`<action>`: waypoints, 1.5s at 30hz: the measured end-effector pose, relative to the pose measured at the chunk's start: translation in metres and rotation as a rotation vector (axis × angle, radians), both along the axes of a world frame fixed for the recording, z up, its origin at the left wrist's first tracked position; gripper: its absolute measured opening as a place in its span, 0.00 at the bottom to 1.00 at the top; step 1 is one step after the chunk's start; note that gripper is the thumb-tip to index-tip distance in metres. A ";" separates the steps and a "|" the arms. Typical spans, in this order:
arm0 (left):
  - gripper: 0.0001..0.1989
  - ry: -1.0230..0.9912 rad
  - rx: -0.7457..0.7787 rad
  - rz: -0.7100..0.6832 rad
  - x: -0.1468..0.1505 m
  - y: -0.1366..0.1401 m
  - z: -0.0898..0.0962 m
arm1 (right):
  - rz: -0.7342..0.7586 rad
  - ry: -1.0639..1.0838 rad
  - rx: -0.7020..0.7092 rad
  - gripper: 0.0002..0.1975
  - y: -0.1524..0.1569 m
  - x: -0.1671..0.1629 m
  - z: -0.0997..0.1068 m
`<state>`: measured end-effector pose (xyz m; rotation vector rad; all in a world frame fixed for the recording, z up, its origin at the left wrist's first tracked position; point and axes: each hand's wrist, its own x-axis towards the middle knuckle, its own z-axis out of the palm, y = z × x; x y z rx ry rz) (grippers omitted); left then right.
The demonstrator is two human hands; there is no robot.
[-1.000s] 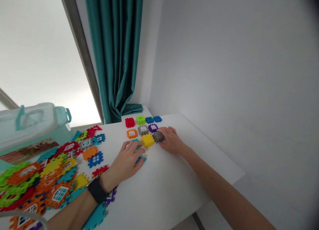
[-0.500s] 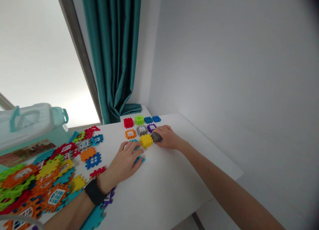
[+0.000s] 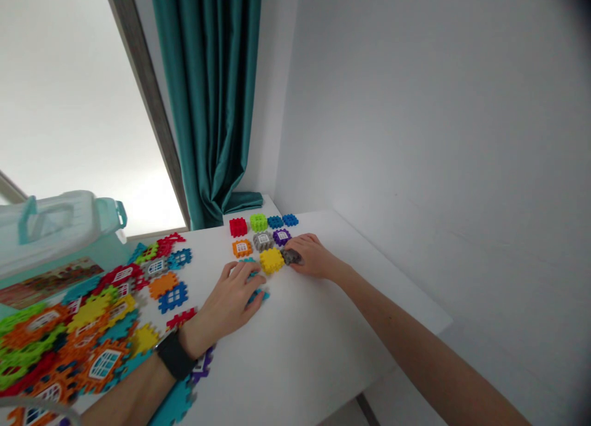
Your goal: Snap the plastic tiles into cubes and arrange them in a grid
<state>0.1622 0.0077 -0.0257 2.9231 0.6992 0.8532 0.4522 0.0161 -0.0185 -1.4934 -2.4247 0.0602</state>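
At the far part of the table my right hand (image 3: 313, 255) has its fingers closed on a dark grey toothed building tile (image 3: 292, 257), partly covered by the fingertips. Directly left of that tile lies a yellow tile stack (image 3: 271, 261). My left hand (image 3: 235, 300) rests low over the table with its fingers bent and apart. Light blue tiles show around it: one (image 3: 250, 261) beyond the fingertips, another (image 3: 258, 296) by the thumb, both partly hidden. Behind the yellow stack sit an orange window tile (image 3: 242, 248), a grey window tile (image 3: 263, 241) and a purple window tile (image 3: 281, 236).
Red (image 3: 238, 227), lime green (image 3: 258, 222) and blue tiles (image 3: 276, 221) form the back row. A heap of mixed tiles (image 3: 92, 327) covers the left of the white table (image 3: 295, 364), before a lidded teal box (image 3: 60, 253). A wall (image 3: 415, 167) stands to the right.
The dark grey tile now lies flatter under my right fingers, and that hand has dropped very slightly. My left hand stays where it was.
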 end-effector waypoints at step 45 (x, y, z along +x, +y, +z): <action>0.08 0.011 0.014 0.009 -0.001 0.000 0.004 | 0.045 -0.212 -0.170 0.28 0.034 0.003 0.014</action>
